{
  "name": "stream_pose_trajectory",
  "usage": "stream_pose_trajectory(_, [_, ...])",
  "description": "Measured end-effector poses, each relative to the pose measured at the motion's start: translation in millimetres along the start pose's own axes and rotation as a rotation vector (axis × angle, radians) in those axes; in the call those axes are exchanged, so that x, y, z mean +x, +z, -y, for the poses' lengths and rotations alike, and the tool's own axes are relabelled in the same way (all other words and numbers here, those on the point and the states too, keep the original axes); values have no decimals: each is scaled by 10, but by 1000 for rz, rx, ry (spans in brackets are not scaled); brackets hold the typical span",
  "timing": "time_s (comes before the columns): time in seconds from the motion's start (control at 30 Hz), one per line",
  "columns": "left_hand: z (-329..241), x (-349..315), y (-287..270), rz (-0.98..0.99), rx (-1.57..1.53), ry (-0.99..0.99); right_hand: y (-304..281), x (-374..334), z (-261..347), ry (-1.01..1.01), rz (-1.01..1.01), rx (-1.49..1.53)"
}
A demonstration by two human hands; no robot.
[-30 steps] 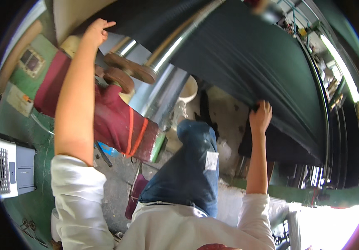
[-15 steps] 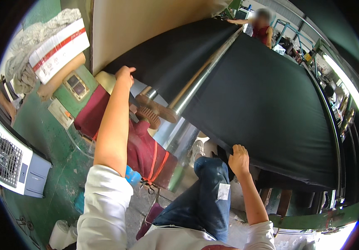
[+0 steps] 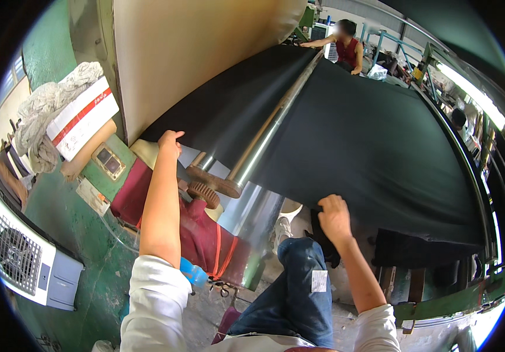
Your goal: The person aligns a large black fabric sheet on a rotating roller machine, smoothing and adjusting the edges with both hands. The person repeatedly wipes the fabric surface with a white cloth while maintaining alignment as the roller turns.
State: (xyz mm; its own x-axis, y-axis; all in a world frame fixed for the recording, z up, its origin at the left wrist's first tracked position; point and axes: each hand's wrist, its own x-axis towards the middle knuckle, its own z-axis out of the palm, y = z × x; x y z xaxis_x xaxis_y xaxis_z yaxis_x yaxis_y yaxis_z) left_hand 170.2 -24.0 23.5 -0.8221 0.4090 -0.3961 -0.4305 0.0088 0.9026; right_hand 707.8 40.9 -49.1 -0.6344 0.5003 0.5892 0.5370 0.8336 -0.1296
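A wide sheet of black fabric (image 3: pixel 370 158) stretches away from me, passing at a long shiny metal roller (image 3: pixel 276 114). At the fabric's near left edge, beyond the roller's end, my left hand (image 3: pixel 170 142) is closed on the border with a finger or thumb sticking out to the right. My right hand (image 3: pixel 335 218) grips the near edge of the sheet right of the roller, fingers curled over it. The fingertips of both hands are partly hidden. A rusty gear (image 3: pixel 203 194) and a metal end bracket (image 3: pixel 214 180) lie between my arms.
A co-worker (image 3: pixel 346 47) reaches toward the fabric's far end. A large beige roll or panel (image 3: pixel 199 53) rises behind the sheet. Left are a green control box (image 3: pixel 111 161), a white carton (image 3: pixel 83 120) and an air cooler (image 3: pixel 35 255). Maroon cloth (image 3: pixel 196 234) covers the machine's end.
My view has shifted, so the machine and fabric sit lower in it. Both hands stay at the fabric's edge, and the right fingers look more curled. The co-worker leans more over the far end.
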Motion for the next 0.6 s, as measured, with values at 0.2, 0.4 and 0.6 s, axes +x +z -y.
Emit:
stream_pose_trajectory(0.2, [-35, -251, 108, -84, -68, 60, -581, -295, -1019, 437, -148, -361])
stream_pose_trajectory(0.4, [-42, 87, -28, -340, -154, 155, -355, -1151, -1584, 552, 122, -533])
stream_pose_trajectory(0.6, [-7, 13, -59, 95, -20, 60, 199, -1516, -964, 372, 183, -280])
